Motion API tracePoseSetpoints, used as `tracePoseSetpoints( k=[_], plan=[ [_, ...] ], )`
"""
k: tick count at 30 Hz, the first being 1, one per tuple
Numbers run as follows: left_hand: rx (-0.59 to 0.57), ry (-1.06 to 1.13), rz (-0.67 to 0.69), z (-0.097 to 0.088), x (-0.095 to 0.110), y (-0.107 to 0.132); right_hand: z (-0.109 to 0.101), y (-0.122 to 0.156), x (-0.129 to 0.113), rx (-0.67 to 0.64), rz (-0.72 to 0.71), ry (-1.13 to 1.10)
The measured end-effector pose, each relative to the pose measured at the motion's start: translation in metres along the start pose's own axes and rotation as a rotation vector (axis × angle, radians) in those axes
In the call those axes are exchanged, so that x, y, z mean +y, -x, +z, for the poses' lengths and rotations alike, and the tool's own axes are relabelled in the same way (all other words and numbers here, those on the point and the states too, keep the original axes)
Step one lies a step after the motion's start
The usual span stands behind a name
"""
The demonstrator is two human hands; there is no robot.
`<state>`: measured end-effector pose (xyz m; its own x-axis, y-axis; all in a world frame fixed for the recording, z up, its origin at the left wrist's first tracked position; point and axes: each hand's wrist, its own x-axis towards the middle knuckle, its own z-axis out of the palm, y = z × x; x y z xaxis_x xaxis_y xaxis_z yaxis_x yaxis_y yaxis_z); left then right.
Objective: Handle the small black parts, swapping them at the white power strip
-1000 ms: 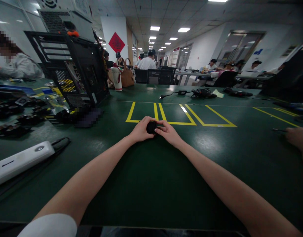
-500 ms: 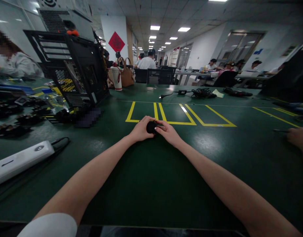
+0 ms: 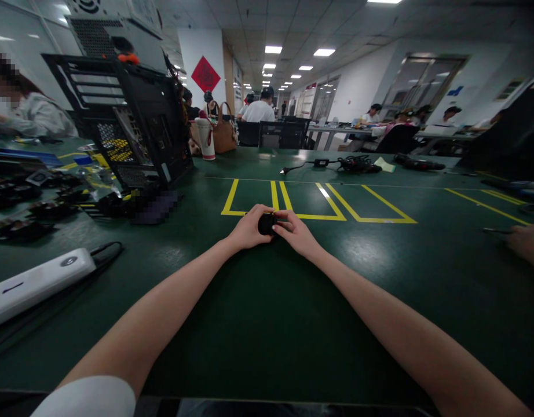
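Observation:
Between my two hands is a small, round black object [image 3: 266,225]; its exact kind is too dark to make out. My left hand [image 3: 248,227] curls around its left side, thumb below and fingers over the top. On the other side, my right hand [image 3: 296,233] pinches its right edge with thumb and fingertips. Both hands are low over the green table [image 3: 267,324], just in front of the yellow tape outlines [image 3: 293,216]. Part of the object is covered by the fingers.
A black computer case [image 3: 149,121] stands at the back left, near dark fan-like parts [image 3: 26,229]. A white elongated device [image 3: 36,285] lies at the left. Beyond the tape are coiled black cables [image 3: 358,164] and a paper cup [image 3: 205,139]. Another person's hand [image 3: 527,243] shows at the right edge.
My hands and the black object stay almost where they were, with only a slight shift in my right fingers. The person at the far left has moved their head a little.

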<state>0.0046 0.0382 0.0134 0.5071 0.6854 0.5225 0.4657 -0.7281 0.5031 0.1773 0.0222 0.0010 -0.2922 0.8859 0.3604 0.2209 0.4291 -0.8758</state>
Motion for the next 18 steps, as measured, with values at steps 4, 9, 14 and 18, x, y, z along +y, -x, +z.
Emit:
tracePoseSetpoints(
  k=[4, 9, 14, 18],
  plan=[
    [-0.003, 0.005, -0.006, 0.001, 0.000, 0.000, -0.001, 0.003, -0.006, -0.023, 0.013, 0.047],
    [0.006, -0.008, 0.013, 0.002, -0.001, -0.001, 0.002, 0.002, -0.001, -0.029, -0.018, -0.036],
    [0.010, -0.008, 0.013, 0.002, -0.001, -0.001, 0.003, -0.002, 0.007, 0.013, -0.031, -0.021],
    [0.005, -0.002, 0.000, 0.001, 0.000, -0.001, 0.001, -0.002, 0.004, -0.003, 0.007, 0.011]
  ],
)
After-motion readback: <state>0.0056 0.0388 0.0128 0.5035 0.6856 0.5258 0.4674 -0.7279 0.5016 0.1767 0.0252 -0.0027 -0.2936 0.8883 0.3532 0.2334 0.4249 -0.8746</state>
